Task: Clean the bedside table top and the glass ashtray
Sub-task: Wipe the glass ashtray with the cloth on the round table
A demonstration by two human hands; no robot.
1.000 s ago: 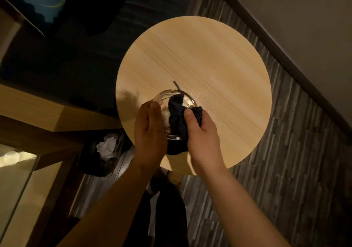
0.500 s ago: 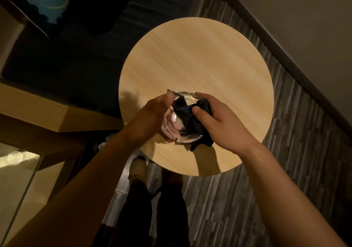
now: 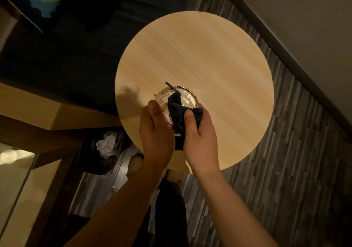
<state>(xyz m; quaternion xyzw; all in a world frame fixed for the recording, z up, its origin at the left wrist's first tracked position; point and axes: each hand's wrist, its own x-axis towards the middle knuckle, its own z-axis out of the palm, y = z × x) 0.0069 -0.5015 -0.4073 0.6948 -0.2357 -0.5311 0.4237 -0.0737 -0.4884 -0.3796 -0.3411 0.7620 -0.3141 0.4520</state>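
A round light-wood bedside table top (image 3: 200,56) fills the middle of the view. Above its near part I hold a clear glass ashtray (image 3: 187,97). My left hand (image 3: 155,132) grips the ashtray's near left side, thumb on the rim. My right hand (image 3: 200,134) pinches a dark cloth (image 3: 176,111) and presses it into the ashtray's bowl. A thin dark strip of the cloth sticks out past the far rim. The near part of the ashtray is hidden behind both hands.
A dark waste bin (image 3: 99,149) with crumpled white paper stands on the floor left of the table. A wooden ledge (image 3: 38,109) runs along the left. Grey plank flooring (image 3: 295,151) and a dark skirting board lie to the right.
Both hands have turned back from a splayed grip half a second ago to side by side over the near rim, and the cloth has shifted within the bowl. The ashtray stays over the table's near part.
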